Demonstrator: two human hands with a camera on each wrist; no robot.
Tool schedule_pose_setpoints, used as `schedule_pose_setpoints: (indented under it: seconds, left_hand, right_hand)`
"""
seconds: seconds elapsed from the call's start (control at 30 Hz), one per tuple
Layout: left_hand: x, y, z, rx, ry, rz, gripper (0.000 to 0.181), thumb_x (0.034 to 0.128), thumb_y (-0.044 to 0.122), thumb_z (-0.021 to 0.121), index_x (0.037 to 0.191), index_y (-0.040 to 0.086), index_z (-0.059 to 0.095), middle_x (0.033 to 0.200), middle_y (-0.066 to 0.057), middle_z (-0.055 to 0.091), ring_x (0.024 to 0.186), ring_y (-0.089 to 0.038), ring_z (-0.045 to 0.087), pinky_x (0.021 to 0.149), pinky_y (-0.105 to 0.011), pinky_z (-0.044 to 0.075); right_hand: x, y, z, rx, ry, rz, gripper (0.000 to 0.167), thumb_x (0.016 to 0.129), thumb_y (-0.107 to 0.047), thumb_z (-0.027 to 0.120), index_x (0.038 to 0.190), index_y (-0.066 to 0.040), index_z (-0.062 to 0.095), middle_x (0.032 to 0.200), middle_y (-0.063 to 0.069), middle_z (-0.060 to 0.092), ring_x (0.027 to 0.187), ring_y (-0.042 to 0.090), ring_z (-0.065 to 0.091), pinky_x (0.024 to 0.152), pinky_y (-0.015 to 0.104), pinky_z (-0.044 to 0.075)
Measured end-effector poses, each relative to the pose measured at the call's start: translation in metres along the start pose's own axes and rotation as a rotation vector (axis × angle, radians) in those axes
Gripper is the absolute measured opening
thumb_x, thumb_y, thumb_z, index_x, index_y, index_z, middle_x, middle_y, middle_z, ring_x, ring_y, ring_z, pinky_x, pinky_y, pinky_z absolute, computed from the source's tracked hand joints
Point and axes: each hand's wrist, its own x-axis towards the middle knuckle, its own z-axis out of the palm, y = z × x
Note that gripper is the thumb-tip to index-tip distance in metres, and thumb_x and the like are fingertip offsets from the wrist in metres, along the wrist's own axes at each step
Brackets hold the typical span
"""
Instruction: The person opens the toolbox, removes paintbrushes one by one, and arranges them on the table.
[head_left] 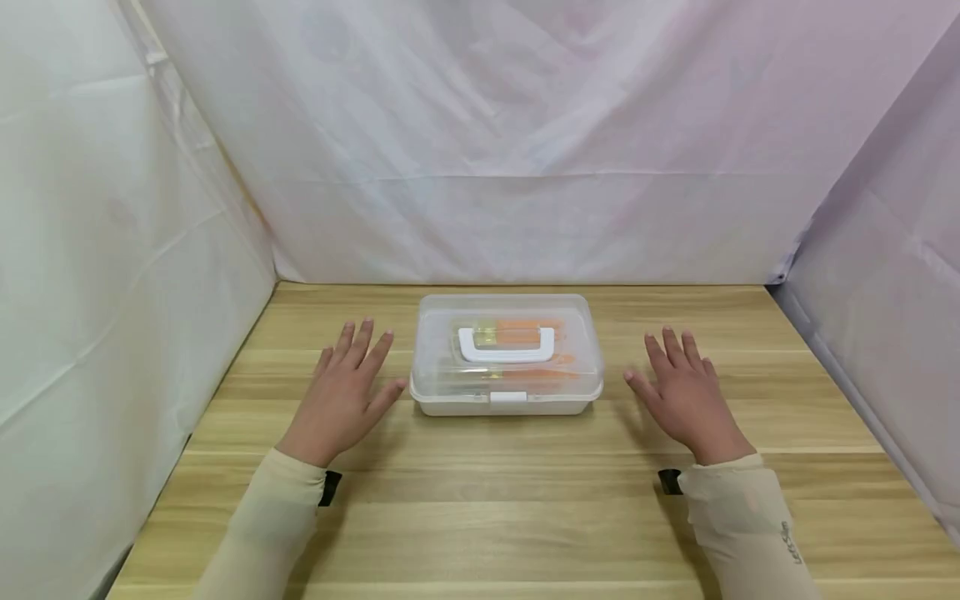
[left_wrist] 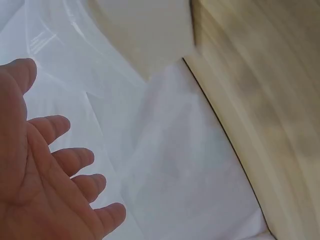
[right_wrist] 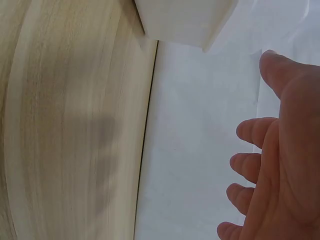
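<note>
Mid-frame, we see a rectangular white plastic box with a clear lid [head_left: 507, 379] between the left hand [head_left: 339, 408] and right hand [head_left: 686, 402], fingers spread, empty. If its white plastic latch [head_left: 507, 397] is loose, lifting could spill it.

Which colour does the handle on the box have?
The handle is white; it shows best in the head view.
</note>
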Motion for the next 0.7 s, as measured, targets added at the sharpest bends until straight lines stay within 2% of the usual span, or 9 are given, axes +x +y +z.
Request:
schedule_pose_setpoints:
  seconds: [0.2,0.33,0.5,0.7]
  left_hand:
    - [0.013,0.016,-0.008,-0.085,-0.006,0.110,0.069,0.1023,0.047,0.049,0.156,0.008,0.030,0.163,-0.020,0.013,0.150,-0.039,0.007,0.113,-0.064,0.019]
    - [0.025,0.026,-0.007,-0.059,-0.032,0.171,0.069,0.1026,0.051,0.045,0.157,0.012,0.029,0.164,-0.018,0.012,0.151,-0.035,0.005,0.114,-0.063,0.018]
    - [0.037,0.038,-0.003,0.015,-0.070,0.193,0.069,0.1024,0.057,0.039,0.158,0.016,0.029,0.165,-0.013,0.009,0.151,-0.031,0.002,0.115,-0.061,0.016]
    - [0.047,0.045,-0.001,0.041,-0.083,0.192,0.069,0.1024,0.058,0.037,0.158,0.019,0.027,0.165,-0.012,0.010,0.152,-0.031,0.001,0.116,-0.060,0.014]
  right_hand:
    - [0.000,-0.002,0.003,-0.008,-0.009,-0.011,0.078,0.105,-0.054,0.033,0.155,0.003,0.021,0.160,0.030,0.005,0.147,0.048,-0.007,0.107,0.075,0.008]
    - [0.000,-0.004,0.004,-0.008,-0.005,-0.018,0.078,0.105,-0.055,0.033,0.155,0.003,0.022,0.160,0.030,0.007,0.147,0.048,-0.005,0.106,0.075,0.010]
    - [0.001,-0.008,0.005,-0.011,-0.010,-0.024,0.079,0.104,-0.056,0.033,0.155,0.003,0.022,0.160,0.030,0.007,0.147,0.049,-0.003,0.106,0.075,0.010]
    - [0.000,-0.012,0.006,-0.011,-0.014,-0.037,0.079,0.104,-0.056,0.034,0.156,0.002,0.022,0.160,0.030,0.007,0.147,0.047,-0.005,0.106,0.074,0.011]
